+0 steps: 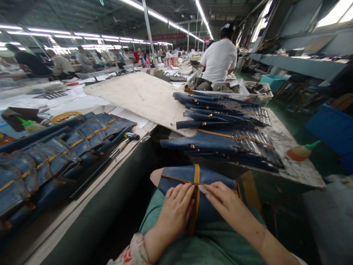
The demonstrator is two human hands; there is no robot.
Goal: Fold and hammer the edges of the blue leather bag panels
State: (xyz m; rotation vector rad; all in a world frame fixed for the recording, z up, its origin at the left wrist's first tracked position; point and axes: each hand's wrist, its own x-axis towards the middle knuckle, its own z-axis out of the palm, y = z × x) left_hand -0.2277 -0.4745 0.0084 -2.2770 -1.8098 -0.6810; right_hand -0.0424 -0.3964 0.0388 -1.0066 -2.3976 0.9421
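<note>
A blue leather shoe upper point(179, 177) with a tan strip down its middle lies on my lap over green cloth. My left hand point(176, 209) rests flat on its left half, fingers stretched out beside the tan strip. My right hand point(224, 200) lies on the right half, fingertips pressing at the strip where it crosses a second tan band. Neither hand grips anything.
Several blue uppers lie stacked on a worn board point(295, 169) ahead, and a row of them fills the table point(91, 191) at left, beside a hammer point(121, 145). A glue bottle point(302, 151) lies at right. A person in a white shirt point(219, 59) sits ahead.
</note>
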